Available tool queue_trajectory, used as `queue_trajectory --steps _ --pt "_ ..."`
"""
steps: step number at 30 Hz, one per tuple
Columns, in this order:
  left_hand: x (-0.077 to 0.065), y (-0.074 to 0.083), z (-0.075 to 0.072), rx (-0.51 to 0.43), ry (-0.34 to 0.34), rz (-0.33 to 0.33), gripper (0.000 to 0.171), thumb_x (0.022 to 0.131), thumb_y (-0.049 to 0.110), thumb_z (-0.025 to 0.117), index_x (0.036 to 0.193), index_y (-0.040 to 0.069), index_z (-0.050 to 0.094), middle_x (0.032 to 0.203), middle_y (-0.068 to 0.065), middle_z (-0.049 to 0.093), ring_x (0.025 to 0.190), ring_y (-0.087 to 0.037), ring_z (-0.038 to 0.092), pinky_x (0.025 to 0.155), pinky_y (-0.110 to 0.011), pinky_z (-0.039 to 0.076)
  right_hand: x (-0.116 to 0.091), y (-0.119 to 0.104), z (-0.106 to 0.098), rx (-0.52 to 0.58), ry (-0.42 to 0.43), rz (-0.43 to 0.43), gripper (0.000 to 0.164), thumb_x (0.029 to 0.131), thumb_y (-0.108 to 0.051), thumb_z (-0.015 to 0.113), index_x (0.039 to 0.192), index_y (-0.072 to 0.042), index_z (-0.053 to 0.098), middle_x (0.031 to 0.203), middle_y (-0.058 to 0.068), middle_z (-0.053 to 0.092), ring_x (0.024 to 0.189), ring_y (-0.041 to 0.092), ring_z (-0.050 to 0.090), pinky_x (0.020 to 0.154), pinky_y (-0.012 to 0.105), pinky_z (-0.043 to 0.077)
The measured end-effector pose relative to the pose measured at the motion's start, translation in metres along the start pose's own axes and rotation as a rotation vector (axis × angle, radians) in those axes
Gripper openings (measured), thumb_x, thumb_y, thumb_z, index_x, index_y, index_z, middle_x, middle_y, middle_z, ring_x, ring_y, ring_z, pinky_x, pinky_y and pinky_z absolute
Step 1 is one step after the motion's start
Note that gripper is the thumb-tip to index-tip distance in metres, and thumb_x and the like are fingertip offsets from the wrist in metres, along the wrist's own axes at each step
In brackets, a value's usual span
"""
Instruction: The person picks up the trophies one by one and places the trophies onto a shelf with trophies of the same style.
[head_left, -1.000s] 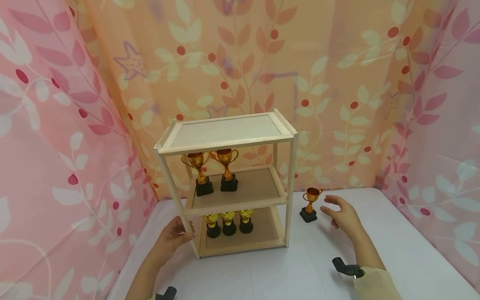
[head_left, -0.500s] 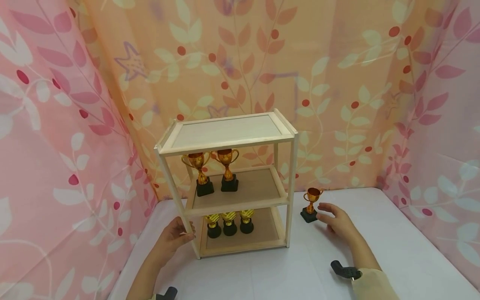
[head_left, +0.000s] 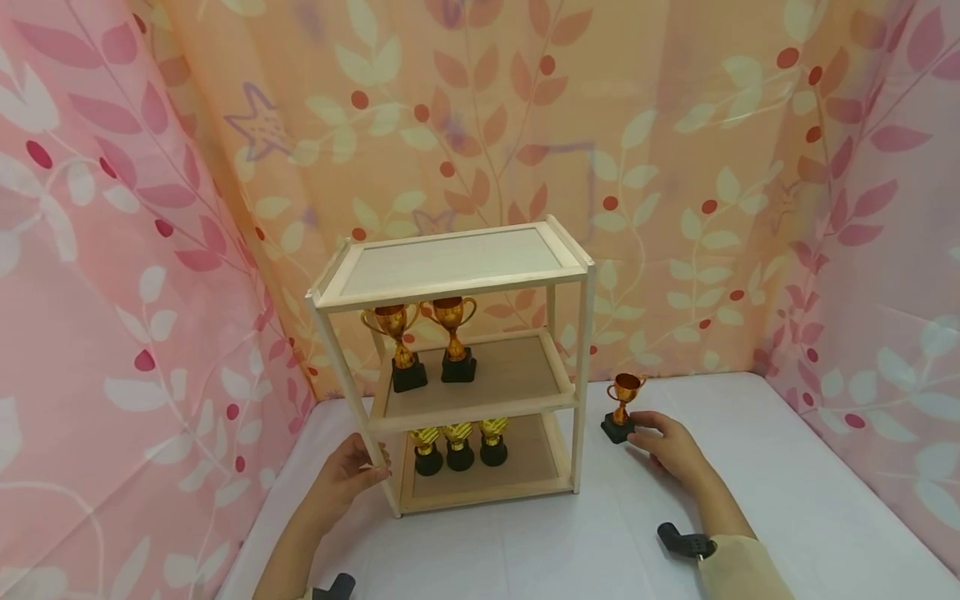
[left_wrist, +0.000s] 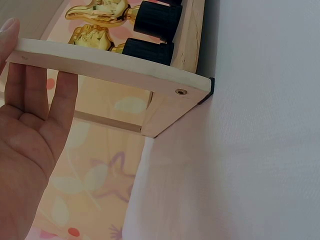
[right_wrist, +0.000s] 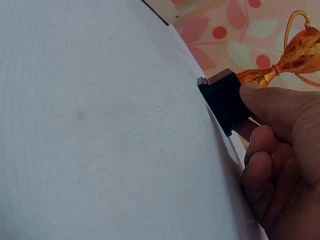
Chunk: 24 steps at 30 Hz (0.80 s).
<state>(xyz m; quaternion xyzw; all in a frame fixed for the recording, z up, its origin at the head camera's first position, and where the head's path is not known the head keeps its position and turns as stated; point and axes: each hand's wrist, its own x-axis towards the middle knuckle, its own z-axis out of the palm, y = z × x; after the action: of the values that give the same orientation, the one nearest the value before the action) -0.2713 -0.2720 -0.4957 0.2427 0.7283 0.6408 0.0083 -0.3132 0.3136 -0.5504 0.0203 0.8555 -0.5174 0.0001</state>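
A gold trophy cup [head_left: 625, 389] on a black square base stands upright on the table, right of a three-tier wooden shelf [head_left: 472, 408]. My right hand [head_left: 670, 450] pinches its base [right_wrist: 227, 100], thumb on the near side and a finger behind. My left hand [head_left: 347, 477] holds the shelf's front left post [left_wrist: 110, 67] between thumb and fingers. Two similar trophy cups [head_left: 452, 337] stand on the middle tier, toward the left. On the bottom tier is a row of three smaller gold trophies [head_left: 459, 450] with round black bases; the middle tier's edge partly hides their tops.
A white cloth [head_left: 585, 550] covers the table. Floral curtains [head_left: 675, 167] hang behind and on both sides. The shelf's bare top panel [head_left: 457, 262] and the right part of its middle tier [head_left: 517, 371] are visible.
My right hand has moved left and slightly down to the trophy cup and taken its base between thumb and fingers. The left hand and the shelf have stayed in place.
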Motion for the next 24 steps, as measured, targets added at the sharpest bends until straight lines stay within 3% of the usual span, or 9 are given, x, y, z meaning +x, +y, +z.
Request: queue_trajectory --steps 12,24 --pt "-0.0006 0.0002 -0.0007 -0.003 -0.006 -0.002 0.029 0.095 -0.003 0.066 0.117 -0.005 0.047 0.107 -0.002 0.062 0.1 -0.014 0.063 0.091 -0.034 0.058 0.0007 0.0004 0.0037 -0.048 0.033 -0.026 0.051 0.095 -0.032 0.074 0.138 -0.01 0.058 0.123 0.016 0.063 0.053 0.018 0.053 0.05 0.033 0.05" --pt "0.0003 -0.0021 -0.0026 -0.003 -0.015 0.01 0.028 0.096 -0.004 0.065 0.117 -0.005 0.047 0.108 -0.003 0.062 0.101 -0.014 0.063 0.091 -0.034 0.058 0.0056 -0.0005 0.0046 -0.091 -0.012 -0.038 0.069 0.091 -0.035 0.078 0.15 -0.014 0.048 0.148 0.019 0.051 0.056 0.02 0.054 0.052 0.032 0.051"
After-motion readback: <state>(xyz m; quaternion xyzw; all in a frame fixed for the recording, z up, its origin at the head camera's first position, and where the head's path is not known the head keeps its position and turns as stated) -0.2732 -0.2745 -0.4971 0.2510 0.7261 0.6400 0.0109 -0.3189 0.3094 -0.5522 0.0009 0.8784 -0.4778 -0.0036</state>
